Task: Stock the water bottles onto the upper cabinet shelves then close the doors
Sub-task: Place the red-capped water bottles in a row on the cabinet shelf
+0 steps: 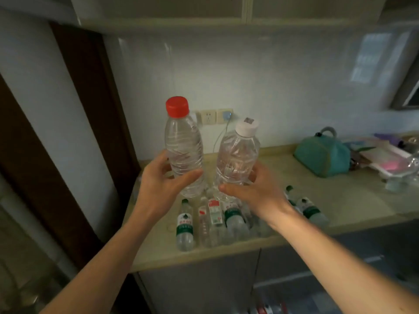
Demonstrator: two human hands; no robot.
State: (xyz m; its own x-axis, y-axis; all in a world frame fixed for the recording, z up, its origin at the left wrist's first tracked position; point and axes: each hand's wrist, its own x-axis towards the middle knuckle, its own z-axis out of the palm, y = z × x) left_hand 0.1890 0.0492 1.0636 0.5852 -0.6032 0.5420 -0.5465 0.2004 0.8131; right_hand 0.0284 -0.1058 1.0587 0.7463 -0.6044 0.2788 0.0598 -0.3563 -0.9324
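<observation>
My left hand point(158, 180) grips a clear water bottle with a red cap point(183, 141), held upright above the counter. My right hand point(254, 189) grips a second clear bottle with a white cap point(238, 152), tilted slightly right. Both bottles are lifted off the beige countertop point(340, 200). Below my hands several more bottles lie on the counter, among them a green-labelled one point(185, 225) and another green-labelled one point(311, 210) on the right. The upper cabinet point(246, 10) shows at the top edge; its underside hangs over the counter.
A teal bag point(322, 155) sits at the back right of the counter, with trays and clutter point(390, 159) beyond it. A wall socket point(214, 116) with a cable is behind the bottles. A dark door frame point(86, 132) stands left. Lower cabinet doors point(204, 279) are below.
</observation>
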